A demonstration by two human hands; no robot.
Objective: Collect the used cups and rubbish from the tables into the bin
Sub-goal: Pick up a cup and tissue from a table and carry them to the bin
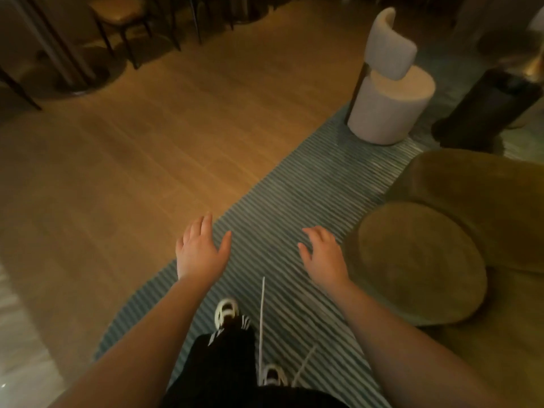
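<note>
My left hand (200, 248) hangs in front of me over the edge of a striped blue-grey rug (294, 201), palm down, fingers spread, holding nothing. My right hand (322, 256) is level with it a little to the right, also empty with loosely curled, separated fingers. A dark cylindrical object (485, 110) at the upper right may be a bin; it is too dim to be sure. No cups or rubbish show in this view.
An olive armchair with a round cushion (421, 263) sits close on my right. A white round stool-chair (388, 104) stands on the rug ahead. Wooden chairs (117, 13) and a table base (73, 75) are at the upper left across the wood floor (147, 142). My feet are below.
</note>
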